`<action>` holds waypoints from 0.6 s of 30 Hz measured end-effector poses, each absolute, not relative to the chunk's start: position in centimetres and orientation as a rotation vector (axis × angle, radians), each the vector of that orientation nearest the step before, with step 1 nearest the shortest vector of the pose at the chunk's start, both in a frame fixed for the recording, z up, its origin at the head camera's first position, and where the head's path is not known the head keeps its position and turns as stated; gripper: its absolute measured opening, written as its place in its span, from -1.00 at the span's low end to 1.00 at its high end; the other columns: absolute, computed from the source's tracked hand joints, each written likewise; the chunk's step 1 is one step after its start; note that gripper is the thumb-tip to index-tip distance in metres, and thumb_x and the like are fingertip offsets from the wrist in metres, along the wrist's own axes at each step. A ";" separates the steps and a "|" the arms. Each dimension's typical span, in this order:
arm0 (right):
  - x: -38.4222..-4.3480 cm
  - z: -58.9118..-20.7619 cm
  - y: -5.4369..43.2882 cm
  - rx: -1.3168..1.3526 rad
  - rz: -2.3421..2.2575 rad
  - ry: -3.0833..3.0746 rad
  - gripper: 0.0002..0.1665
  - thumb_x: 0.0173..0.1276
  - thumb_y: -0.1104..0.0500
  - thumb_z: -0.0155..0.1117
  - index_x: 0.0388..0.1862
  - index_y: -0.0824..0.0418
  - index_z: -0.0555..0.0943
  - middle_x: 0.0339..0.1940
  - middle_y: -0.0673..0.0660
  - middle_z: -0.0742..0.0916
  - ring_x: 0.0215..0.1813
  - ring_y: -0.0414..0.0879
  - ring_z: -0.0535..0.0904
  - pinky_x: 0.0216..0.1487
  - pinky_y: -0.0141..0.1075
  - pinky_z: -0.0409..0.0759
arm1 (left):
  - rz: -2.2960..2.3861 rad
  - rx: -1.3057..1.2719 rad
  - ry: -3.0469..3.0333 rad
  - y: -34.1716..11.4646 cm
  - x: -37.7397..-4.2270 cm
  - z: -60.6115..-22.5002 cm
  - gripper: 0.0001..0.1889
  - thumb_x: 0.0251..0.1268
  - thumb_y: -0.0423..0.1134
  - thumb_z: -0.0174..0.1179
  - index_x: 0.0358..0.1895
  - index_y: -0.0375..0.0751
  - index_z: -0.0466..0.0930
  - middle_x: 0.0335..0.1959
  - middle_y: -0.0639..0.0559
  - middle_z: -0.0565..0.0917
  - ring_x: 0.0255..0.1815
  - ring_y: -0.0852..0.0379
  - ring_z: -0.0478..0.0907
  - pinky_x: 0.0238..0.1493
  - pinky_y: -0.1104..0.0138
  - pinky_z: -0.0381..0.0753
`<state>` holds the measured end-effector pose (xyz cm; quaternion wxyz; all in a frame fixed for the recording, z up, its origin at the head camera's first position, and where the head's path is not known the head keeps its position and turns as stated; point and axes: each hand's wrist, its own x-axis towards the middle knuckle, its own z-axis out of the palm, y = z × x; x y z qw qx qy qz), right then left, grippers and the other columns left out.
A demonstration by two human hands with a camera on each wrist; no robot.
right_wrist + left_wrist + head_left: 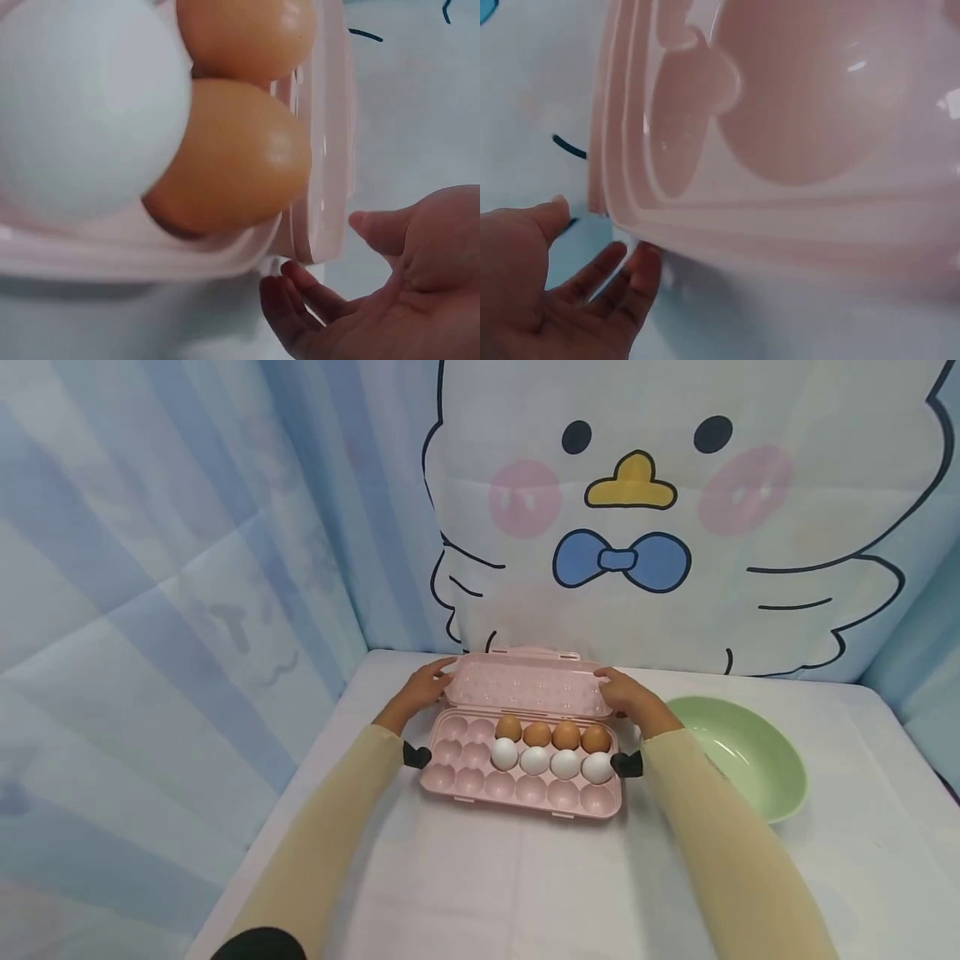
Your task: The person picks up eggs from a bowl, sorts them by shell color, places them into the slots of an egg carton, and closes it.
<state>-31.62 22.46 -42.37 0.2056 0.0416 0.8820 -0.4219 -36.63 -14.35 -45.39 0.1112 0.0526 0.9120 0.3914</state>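
Observation:
A pink egg carton (531,789) lies open on the table, its lid (525,681) folded back toward the backdrop. One row holds several brown eggs (536,734); the row in front holds several white eggs (535,761). My left hand (422,687) is at the lid's left edge. In the left wrist view, fingertips of that hand (577,292) come up against the carton's corner, thumb apart. At the lid's right edge is my right hand (630,697). The right wrist view shows this hand (397,277) with thumb and fingers spread around the lid's corner, contact unclear.
A green bowl (757,760) stands right of the carton, partly behind the right sleeve. White cloth covers the table (480,885). A backdrop with a cartoon bird (615,610) hangs right behind the lid, and a blue-striped curtain (165,610) borders the left side.

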 end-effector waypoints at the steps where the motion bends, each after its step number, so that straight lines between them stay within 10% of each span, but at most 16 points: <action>1: -31.8 -42.7 22.5 0.141 -1.217 2.430 -0.30 0.60 0.27 -0.32 0.69 0.26 0.02 0.55 0.47 0.23 0.25 0.28 0.37 0.14 -0.07 0.51 | 1.191 0.114 2.645 -14.3 -37.1 -45.7 -0.47 0.71 -0.13 -0.03 0.63 -0.01 0.24 0.34 -0.29 0.47 0.02 -0.12 0.58 0.07 0.10 0.60; 9: -32.3 -44.0 22.8 0.296 -1.405 2.380 -0.21 0.36 0.46 -0.30 0.61 0.33 0.19 0.41 0.42 0.37 0.15 0.20 0.37 -0.13 -0.28 0.44 | 1.371 0.044 2.480 -13.6 -38.4 -46.8 -0.46 0.67 -0.18 0.04 0.61 -0.01 0.29 0.29 -0.29 0.51 -0.12 0.01 0.56 -0.05 0.24 0.59; 18: -31.9 -43.5 22.1 0.381 -1.532 2.435 -0.32 0.46 0.44 -0.27 0.56 0.35 0.30 0.45 0.44 0.39 0.16 0.15 0.41 0.01 -0.24 0.52 | 1.590 0.108 2.453 -14.3 -38.1 -47.3 -0.46 0.62 -0.31 0.10 0.58 0.02 0.36 0.44 -0.26 0.39 0.28 -0.13 0.49 0.13 0.14 0.57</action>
